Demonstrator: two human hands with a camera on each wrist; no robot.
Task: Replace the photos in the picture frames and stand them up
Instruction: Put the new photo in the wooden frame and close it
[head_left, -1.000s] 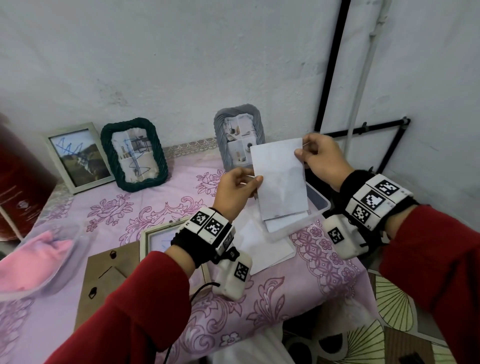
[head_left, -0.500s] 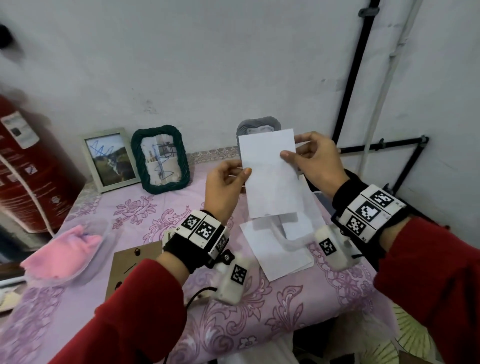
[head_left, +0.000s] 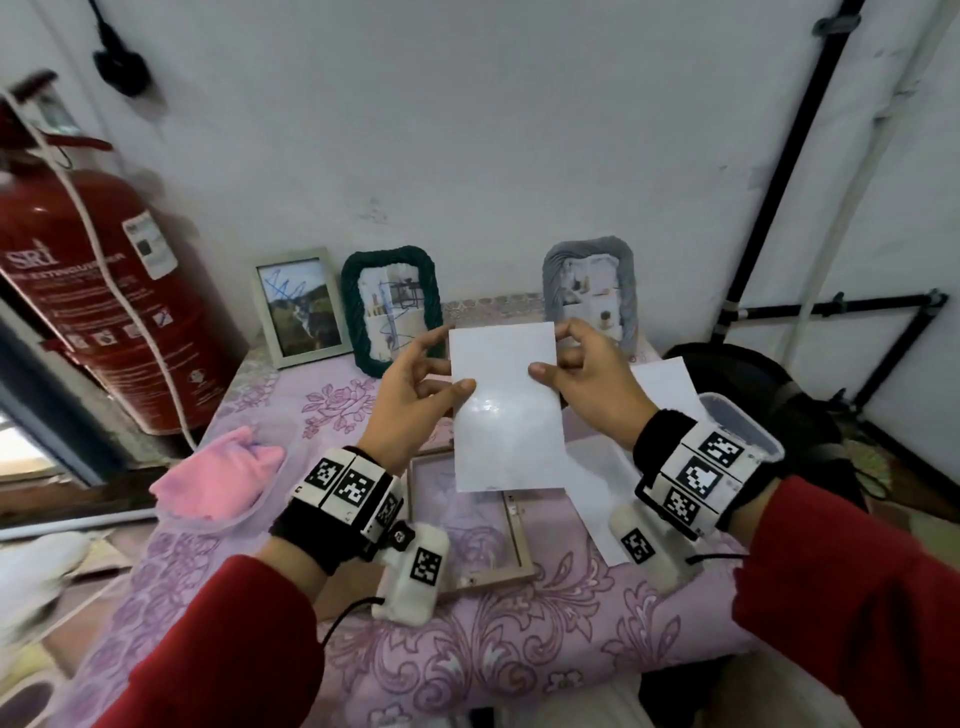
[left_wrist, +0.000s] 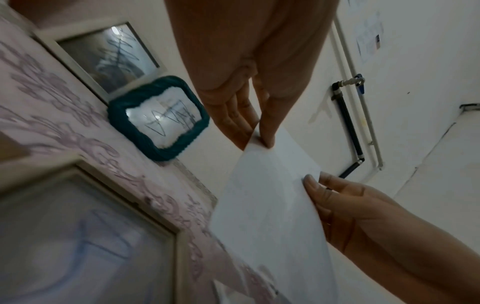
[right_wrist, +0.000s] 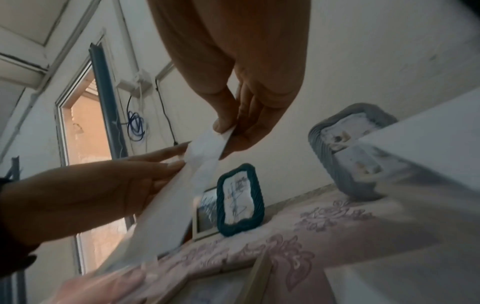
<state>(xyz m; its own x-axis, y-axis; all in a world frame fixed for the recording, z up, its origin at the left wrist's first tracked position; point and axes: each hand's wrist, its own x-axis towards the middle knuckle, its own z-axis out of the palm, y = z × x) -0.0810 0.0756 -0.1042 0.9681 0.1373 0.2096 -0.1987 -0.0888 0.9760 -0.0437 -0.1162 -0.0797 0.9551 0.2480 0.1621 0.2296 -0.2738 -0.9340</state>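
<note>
Both hands pinch one white photo sheet (head_left: 506, 410) by its side edges, left hand (head_left: 410, 395) and right hand (head_left: 587, 384), holding it upright in the air above the open wooden frame (head_left: 519, 545) lying flat on the surface (head_left: 519, 649). Three frames stand along the wall behind. Only the left wrist view shows the scribbled sheet inside the flat frame.

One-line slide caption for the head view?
Left hand and right hand hold a blank white photo sheet above a flat-lying light wooden picture frame.
</note>
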